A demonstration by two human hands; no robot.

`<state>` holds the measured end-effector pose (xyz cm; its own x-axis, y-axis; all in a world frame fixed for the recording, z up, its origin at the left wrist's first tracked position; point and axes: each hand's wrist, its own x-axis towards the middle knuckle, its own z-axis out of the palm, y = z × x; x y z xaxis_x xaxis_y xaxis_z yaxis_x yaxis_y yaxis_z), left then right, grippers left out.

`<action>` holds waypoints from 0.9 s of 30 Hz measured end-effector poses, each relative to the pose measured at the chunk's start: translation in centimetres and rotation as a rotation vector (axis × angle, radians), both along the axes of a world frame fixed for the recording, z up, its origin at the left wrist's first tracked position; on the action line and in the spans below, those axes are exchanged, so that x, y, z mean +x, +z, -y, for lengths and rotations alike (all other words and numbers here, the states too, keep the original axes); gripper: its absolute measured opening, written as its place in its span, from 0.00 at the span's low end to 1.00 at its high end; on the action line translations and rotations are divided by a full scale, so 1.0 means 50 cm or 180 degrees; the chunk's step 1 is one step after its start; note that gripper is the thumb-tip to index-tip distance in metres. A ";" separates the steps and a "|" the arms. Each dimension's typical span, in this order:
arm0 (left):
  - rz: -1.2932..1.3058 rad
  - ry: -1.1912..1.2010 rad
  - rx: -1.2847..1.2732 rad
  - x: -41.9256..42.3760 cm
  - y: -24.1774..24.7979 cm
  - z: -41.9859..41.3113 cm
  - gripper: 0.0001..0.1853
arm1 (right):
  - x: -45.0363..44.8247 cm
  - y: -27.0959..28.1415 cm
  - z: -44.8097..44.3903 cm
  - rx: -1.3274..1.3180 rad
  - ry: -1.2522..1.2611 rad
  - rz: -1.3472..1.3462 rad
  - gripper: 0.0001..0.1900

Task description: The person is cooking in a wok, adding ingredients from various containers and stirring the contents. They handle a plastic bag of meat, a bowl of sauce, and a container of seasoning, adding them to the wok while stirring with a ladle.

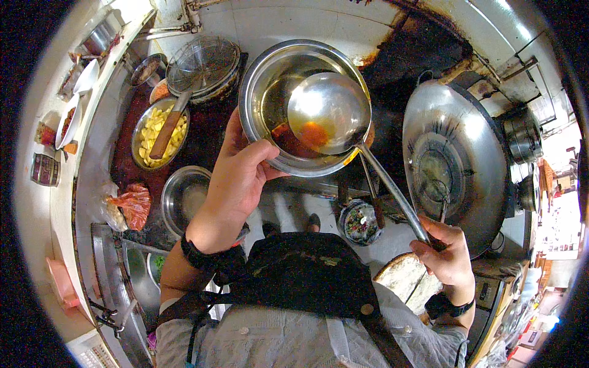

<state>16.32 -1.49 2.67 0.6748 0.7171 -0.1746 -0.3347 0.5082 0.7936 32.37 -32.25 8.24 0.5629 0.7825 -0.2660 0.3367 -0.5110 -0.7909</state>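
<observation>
My left hand (244, 179) grips the near left rim of a round stainless steel bowl (257, 60), thumb over the edge. Reddish-orange liquid lies low in the bowl. My right hand (444, 253) holds the handle of a large metal ladle (331, 110). The rounded head of the ladle is over the bowl's right part, hiding some of its inside. To the right stands a large metal wok (474, 138) with a little cloudy liquid and a wire-like tool in it.
A bowl of cut yellow pieces (152, 138) stands left, crossed by a wooden handle (165, 138) of a wire strainer (202, 64). Nearer are a steel basin (172, 207), a red plastic bag (135, 207) and a sink (138, 276). A small container (361, 223) holds mixed scraps.
</observation>
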 end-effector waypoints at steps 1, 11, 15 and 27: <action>-0.0013 0.0029 0.0003 0.001 0.005 0.005 0.40 | -0.001 -0.003 0.000 0.0089 0.0044 0.0013 0.24; -0.0035 0.0102 -0.0075 0.005 0.009 0.010 0.38 | -0.006 -0.002 0.000 0.0035 0.0111 -0.0023 0.26; -0.0115 -0.0104 0.0007 0.004 0.007 0.004 0.41 | -0.009 -0.011 -0.001 0.0047 0.0132 -0.0235 0.26; 0.0029 0.0023 -0.0184 -0.003 -0.027 -0.012 0.42 | 0.050 0.006 0.011 0.0531 -0.0791 -0.1393 0.29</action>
